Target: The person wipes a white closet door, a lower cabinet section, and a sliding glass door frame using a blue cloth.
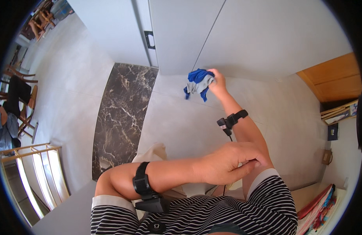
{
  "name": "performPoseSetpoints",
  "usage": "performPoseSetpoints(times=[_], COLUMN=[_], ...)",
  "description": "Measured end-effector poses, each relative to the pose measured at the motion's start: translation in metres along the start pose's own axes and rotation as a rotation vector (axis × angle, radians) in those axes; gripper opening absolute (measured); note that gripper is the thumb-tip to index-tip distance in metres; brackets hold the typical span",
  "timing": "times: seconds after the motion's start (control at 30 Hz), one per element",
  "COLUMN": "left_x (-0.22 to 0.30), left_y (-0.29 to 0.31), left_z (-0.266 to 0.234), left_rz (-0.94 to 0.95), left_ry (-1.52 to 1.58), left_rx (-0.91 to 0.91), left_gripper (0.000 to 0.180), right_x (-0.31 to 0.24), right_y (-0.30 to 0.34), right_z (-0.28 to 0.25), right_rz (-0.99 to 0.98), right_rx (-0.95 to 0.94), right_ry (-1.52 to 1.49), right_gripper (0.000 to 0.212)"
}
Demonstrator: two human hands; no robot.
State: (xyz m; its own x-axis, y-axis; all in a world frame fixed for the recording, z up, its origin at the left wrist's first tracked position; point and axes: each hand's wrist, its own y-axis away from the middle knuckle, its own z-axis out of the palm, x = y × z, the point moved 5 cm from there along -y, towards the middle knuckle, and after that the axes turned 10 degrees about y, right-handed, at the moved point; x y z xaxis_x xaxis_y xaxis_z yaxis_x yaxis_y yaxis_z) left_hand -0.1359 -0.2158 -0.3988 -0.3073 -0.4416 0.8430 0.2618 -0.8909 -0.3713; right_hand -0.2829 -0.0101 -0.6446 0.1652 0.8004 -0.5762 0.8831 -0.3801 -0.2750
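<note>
My right hand reaches forward, its fingers closed on a crumpled blue and grey cloth. The cloth hangs above the pale floor, close to the foot of a grey panel; whether it is a rag or a garment I cannot tell. Across my body lies my left forearm, and my left hand rests at the crook of my right arm. Its thumb and fingers close on the skin there. A black strapped device sits on each forearm.
Ahead stand tall grey panels and a door with a black latch plate. A dark marble strip crosses the floor. Wooden chairs and a rack are at left. A wooden cabinet and folded textiles stand right.
</note>
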Motion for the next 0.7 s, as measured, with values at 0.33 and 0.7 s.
performPoseSetpoints(times=[0.33, 0.7], left_x=[-0.007, -0.003], left_y=[0.001, -0.002], left_z=[-0.009, -0.006], left_rz=[0.126, 0.123], left_ry=[-0.053, 0.037], left_rx=[0.076, 0.079], left_gripper=[0.019, 0.011], right_x=[-0.134, -0.100], right_y=[-0.067, -0.065], right_z=[-0.143, -0.089], right_rz=[0.305, -0.429], right_rx=[0.214, 0.342], right_ry=[-1.725, 0.363], right_gripper=[0.018, 0.038])
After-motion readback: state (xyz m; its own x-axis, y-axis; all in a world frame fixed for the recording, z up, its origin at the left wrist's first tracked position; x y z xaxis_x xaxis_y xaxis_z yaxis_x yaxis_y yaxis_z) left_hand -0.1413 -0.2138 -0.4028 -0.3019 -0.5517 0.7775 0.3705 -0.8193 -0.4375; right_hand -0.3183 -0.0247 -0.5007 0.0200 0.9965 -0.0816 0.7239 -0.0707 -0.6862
